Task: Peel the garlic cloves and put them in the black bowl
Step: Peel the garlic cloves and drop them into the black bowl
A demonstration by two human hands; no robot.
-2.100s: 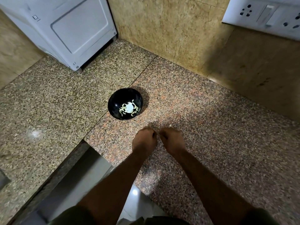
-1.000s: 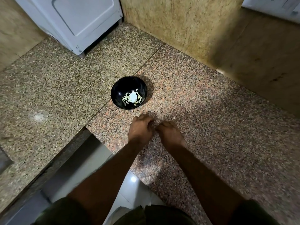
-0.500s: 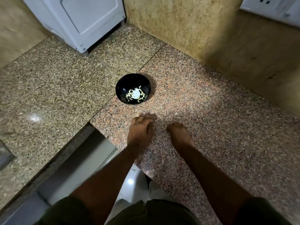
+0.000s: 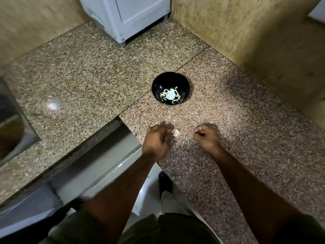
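Observation:
The black bowl (image 4: 158, 81) stands on the granite counter (image 4: 246, 138), with several peeled garlic cloves (image 4: 170, 95) lying in its bottom around a bright glare spot. Nearer to me, my left hand (image 4: 158, 140) is curled just above the counter. A small whitish garlic clove (image 4: 176, 132) shows at its fingertips, blurred. My right hand (image 4: 207, 136) rests a hand's width to the right, fingers curled into a fist. I cannot see anything in it. Both hands are apart from the bowl.
A white appliance (image 4: 133, 16) stands at the back in the corner. A steel sink (image 4: 10, 120) is set into the counter at far left. The counter has an inner corner edge (image 4: 123, 120) beside my left hand, with floor below. Stone walls close the back and right.
My hands were touching over the clove and have now drawn apart, the right one moving to the right. The clove now shows at my left fingertips. My view has swung left.

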